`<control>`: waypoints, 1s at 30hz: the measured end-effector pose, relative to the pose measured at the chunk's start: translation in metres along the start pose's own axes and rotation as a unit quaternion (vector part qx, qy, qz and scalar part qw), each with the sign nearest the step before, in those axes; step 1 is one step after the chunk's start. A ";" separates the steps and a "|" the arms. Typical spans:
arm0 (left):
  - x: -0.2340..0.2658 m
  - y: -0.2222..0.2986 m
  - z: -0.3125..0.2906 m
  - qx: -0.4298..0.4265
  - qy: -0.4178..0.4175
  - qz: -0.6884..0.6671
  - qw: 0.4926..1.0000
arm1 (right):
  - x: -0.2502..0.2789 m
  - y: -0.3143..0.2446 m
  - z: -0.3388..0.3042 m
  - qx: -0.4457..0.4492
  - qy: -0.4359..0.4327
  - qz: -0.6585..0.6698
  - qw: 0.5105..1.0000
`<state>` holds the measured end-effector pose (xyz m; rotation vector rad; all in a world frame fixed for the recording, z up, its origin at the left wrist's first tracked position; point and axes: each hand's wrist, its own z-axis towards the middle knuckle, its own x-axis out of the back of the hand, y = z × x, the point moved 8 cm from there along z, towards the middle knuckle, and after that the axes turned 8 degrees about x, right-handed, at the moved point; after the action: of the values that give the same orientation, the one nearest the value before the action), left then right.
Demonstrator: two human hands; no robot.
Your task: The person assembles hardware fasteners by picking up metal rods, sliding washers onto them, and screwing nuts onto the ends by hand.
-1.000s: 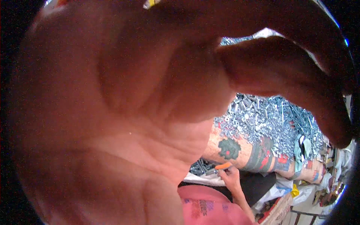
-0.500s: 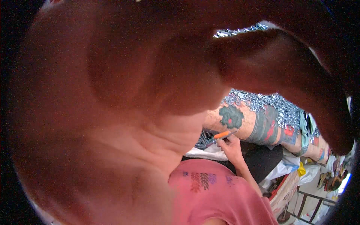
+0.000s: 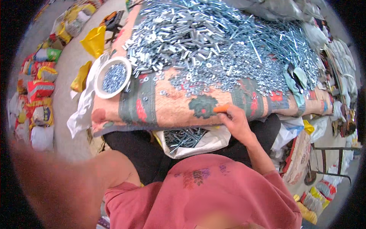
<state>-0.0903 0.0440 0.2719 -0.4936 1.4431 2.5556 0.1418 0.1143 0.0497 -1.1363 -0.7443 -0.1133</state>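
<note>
My right hand (image 3: 237,123) is closed around an orange-handled tool (image 3: 221,109) at the near edge of a patterned blanket (image 3: 171,112). The tool's far end cannot be made out. Of my left arm (image 3: 57,183), only a blurred part shows at the lower left, raised close to the camera; its hand is out of sight. Beyond the right hand lie many loose metal washers (image 3: 190,86) and a heap of short metal tubes (image 3: 190,32). Below it, a white sack (image 3: 217,141) in my lap holds long dark metal rods (image 3: 183,138).
A white bowl (image 3: 129,72) full of small metal pieces stands at the blanket's left edge. Teal cloth (image 3: 299,95) lies at the right. Yellow bags (image 3: 93,42) and several colourful packages (image 3: 41,89) are on the floor at left; a dark metal frame (image 3: 324,160) stands at right.
The large arm or hand that covered most of the view has moved away to the lower left, uncovering the blanket and metal parts. My right hand still holds the orange-handled tool.
</note>
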 end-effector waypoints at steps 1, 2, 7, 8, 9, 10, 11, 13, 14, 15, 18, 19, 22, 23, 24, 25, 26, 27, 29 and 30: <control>0.012 0.002 -0.019 0.005 -0.005 -0.004 1.000 | 0.016 0.011 0.004 0.020 0.048 -0.009 0.999; 0.023 0.006 -0.037 0.006 0.000 -0.001 1.000 | 0.034 0.025 0.008 0.014 0.077 -0.029 0.997; 0.161 0.057 -0.124 0.020 -0.018 0.011 1.000 | 0.158 0.082 0.041 -0.018 0.273 -0.218 0.937; 0.191 0.060 -0.140 0.024 -0.024 0.006 0.999 | 0.175 0.103 0.050 -0.031 0.286 -0.261 0.921; 0.195 0.088 -0.154 0.021 -0.012 0.033 0.999 | 0.176 0.115 0.080 -0.028 0.285 -0.277 0.917; 0.207 0.086 -0.163 0.019 -0.008 0.033 0.999 | 0.181 0.127 0.099 -0.002 0.286 -0.321 0.903; 0.227 0.053 -0.159 0.028 -0.018 0.009 0.999 | 0.199 0.148 0.099 0.005 0.289 -0.386 0.876; 0.236 0.071 -0.160 0.031 -0.014 0.045 0.998 | 0.185 0.170 0.136 0.024 0.247 -0.440 0.863; 0.255 0.068 -0.157 0.032 -0.018 0.050 0.998 | 0.190 0.172 0.139 0.016 0.249 -0.444 0.860; 0.273 0.061 -0.158 0.032 -0.021 0.058 0.998 | 0.198 0.173 0.141 -0.004 0.244 -0.495 0.834; 0.244 0.042 -0.135 0.024 -0.021 0.103 0.994 | 0.231 0.203 0.153 -0.082 0.192 -0.509 0.835; 0.227 0.038 -0.127 0.022 -0.019 0.125 0.992 | 0.232 0.216 0.160 -0.141 0.120 -0.480 0.857; 0.167 0.005 -0.111 0.001 -0.009 0.158 0.987 | 0.250 0.262 0.177 -0.175 0.038 -0.459 0.870; 0.149 -0.006 -0.107 -0.005 -0.005 0.167 0.986 | 0.252 0.268 0.185 -0.126 0.011 -0.436 0.891; 0.133 -0.015 -0.101 -0.012 -0.003 0.181 0.983 | 0.246 0.273 0.191 -0.076 -0.015 -0.406 0.911; 0.114 -0.026 -0.090 -0.014 -0.004 0.195 0.981 | 0.250 0.278 0.187 -0.075 0.001 -0.381 0.922; 0.092 -0.038 -0.077 -0.017 -0.004 0.209 0.978 | 0.250 0.286 0.181 -0.076 0.003 -0.376 0.923; 0.075 -0.044 -0.075 -0.026 0.003 0.227 0.974 | 0.249 0.281 0.175 -0.098 0.015 -0.399 0.912; 0.030 -0.079 -0.046 -0.058 0.038 0.258 0.964 | 0.234 0.250 0.195 -0.095 0.022 -0.436 0.894; 0.016 -0.093 -0.025 -0.067 0.049 0.274 0.958 | 0.232 0.243 0.198 -0.084 0.022 -0.435 0.896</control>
<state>-0.0723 0.0706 0.1797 -0.2621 1.6338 3.1113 0.3305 0.4558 0.0391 -0.8801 -1.1763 -0.9706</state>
